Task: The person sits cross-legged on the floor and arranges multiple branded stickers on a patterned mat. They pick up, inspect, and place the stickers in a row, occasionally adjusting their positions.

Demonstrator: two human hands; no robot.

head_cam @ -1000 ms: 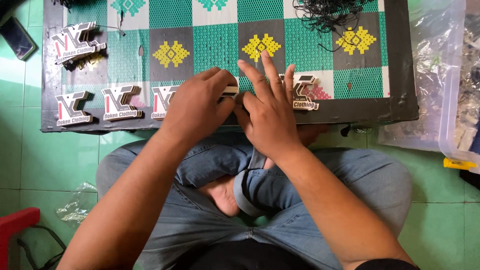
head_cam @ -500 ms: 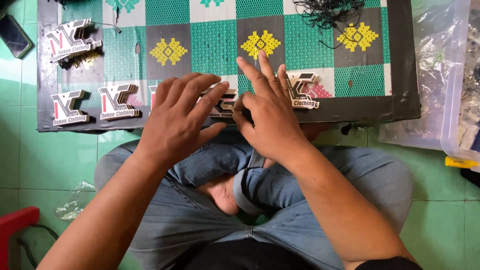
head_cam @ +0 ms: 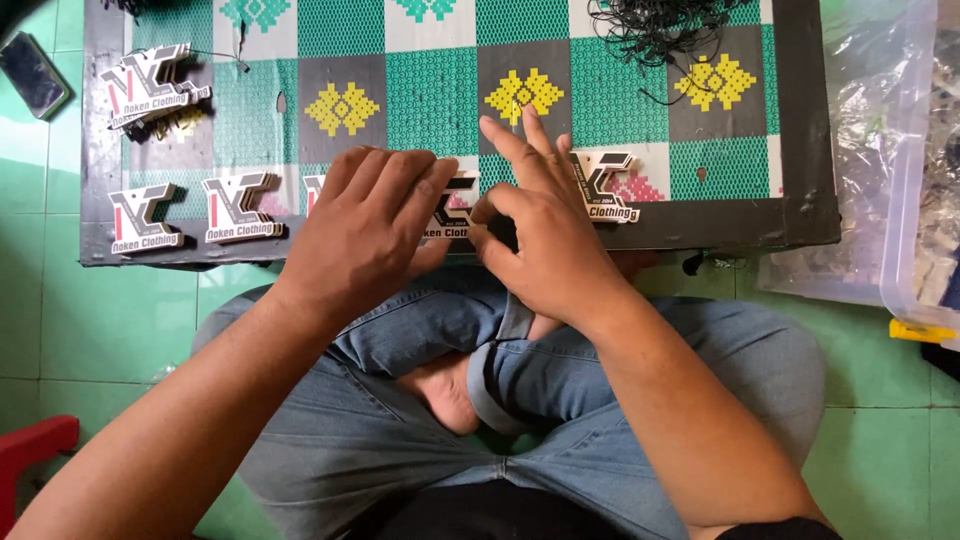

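Note:
A low table [head_cam: 800,215] with a green, white and dark checked cloth stands in front of my crossed legs in jeans. Along its near edge lie stacks of die-cut logo hang tags [head_cam: 240,208]. My left hand [head_cam: 365,230] lies flat, fingers spread, over a tag stack [head_cam: 455,210] near the middle of the edge. My right hand [head_cam: 545,225] is right beside it, thumb and fingers touching that same stack, with two fingers raised. Another tag stack [head_cam: 605,190] sits just right of my right hand. Whether either hand grips a tag is hidden.
A bigger tag pile [head_cam: 150,85] lies at the table's far left. A tangle of black strings [head_cam: 660,25] sits at the far edge. A clear plastic bin [head_cam: 905,190] stands on the green tiled floor at the right, a phone [head_cam: 35,75] far left, a red object [head_cam: 30,455] lower left.
My left hand has opened flat and slid left onto the tag stack. My right hand has stayed beside it with fingers still raised.

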